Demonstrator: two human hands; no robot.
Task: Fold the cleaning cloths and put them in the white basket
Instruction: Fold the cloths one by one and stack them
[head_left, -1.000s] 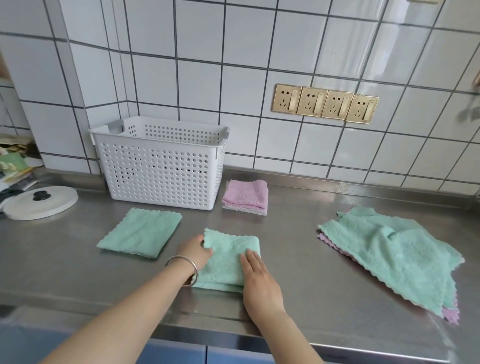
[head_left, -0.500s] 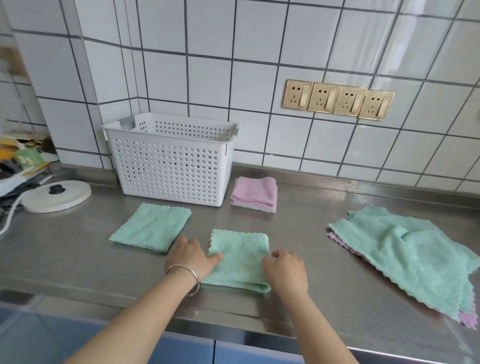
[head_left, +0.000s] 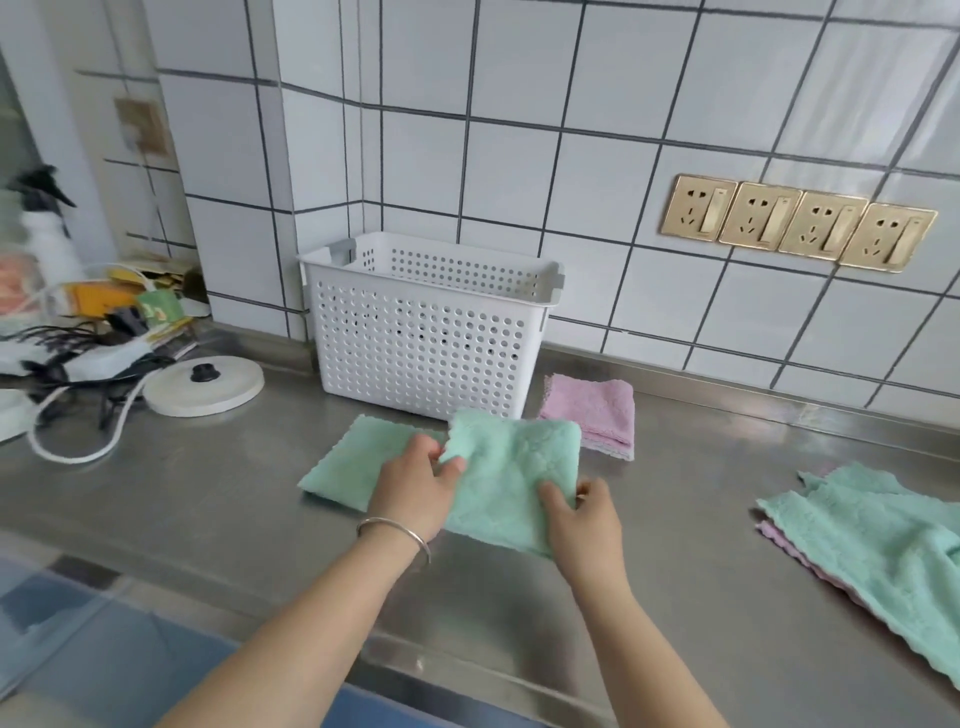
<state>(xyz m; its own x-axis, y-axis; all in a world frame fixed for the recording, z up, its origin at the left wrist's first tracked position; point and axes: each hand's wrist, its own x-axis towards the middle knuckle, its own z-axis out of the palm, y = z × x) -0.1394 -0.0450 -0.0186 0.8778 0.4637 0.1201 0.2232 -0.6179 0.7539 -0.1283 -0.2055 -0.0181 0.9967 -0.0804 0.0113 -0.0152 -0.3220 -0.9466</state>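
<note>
Both hands are gripping the folded green cloth (head_left: 511, 478): left hand (head_left: 415, 486) pinching its left edge, right hand (head_left: 582, 512) its near-right corner, keeping the fold together, apparently for transfer to the basket (head_left: 431, 322) just beyond. Unfolded cloths (head_left: 878, 530) are waiting at right.

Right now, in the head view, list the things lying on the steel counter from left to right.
White round lid → folded green cloth lying flat → folded green cloth held in both hands → folded pink cloth → unfolded green cloth pile. The white basket overlaps several of these, so it is left out.
</note>
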